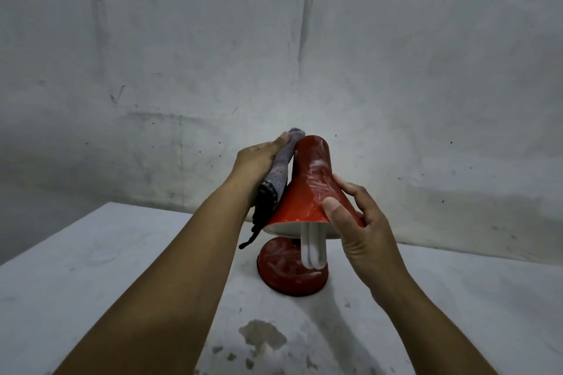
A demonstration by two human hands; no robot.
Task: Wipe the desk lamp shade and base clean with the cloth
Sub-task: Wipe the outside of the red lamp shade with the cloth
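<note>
We see our left hand (pixel 259 158) pressing a grey cloth (pixel 278 173) flat against the left side of the red lamp shade (pixel 307 192), fingers laid along the fabric and the thumb near the top of the shade. The cloth's darker lower end hangs down past the shade's rim, with a frayed strand dangling. Our right hand (pixel 362 228) grips the right side of the shade near its rim, thumb on the front and fingers curled round the far side. The two hands are apart, with the shade between them. A white tube bulb (pixel 312 248) sticks out below the shade's opening. Beneath it the round red base (pixel 283 268), streaked with pale smears, stands on the white worktop (pixel 122 268), towards its far edge. A dark stain (pixel 262 336) marks the worktop nearer to us. Behind rises a scuffed grey wall (pixel 274 39).
</note>
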